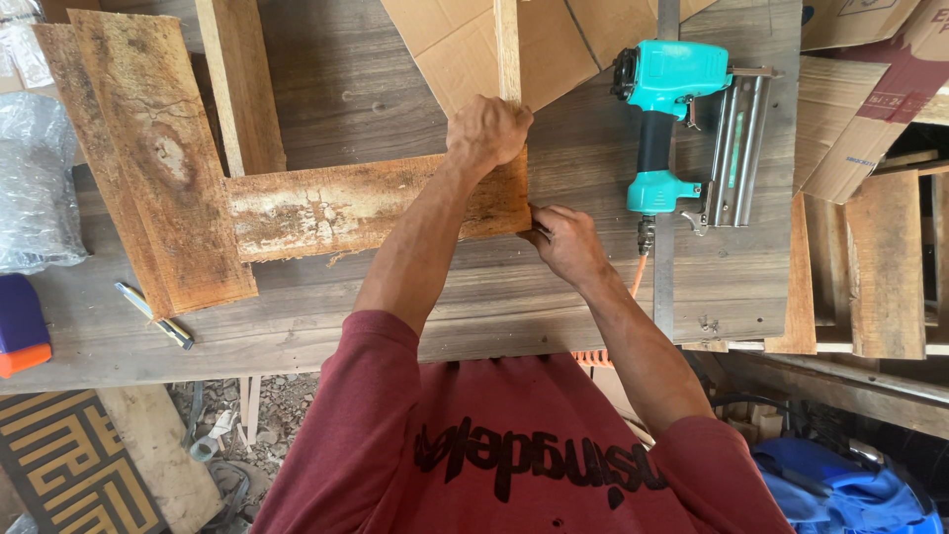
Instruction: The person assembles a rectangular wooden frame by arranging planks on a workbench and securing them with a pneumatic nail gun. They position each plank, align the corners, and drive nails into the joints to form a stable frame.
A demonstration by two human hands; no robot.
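Right hand fingers pinch plank corner | left hand clamped on slat above | nail gun right, untouched

Grey weathered wooden workbench, cardboard sheets behind, rubble-strewn floor below, patterned mat, daylight

nail gun lies right of the short board; pencils, perhaps two, lie left.

A grey, weathered wooden workbench carries rough brown planks, a stained crosswise board, a pale upright strip, flattened cardboard, a turquoise nail gun and a pencil near its front edge
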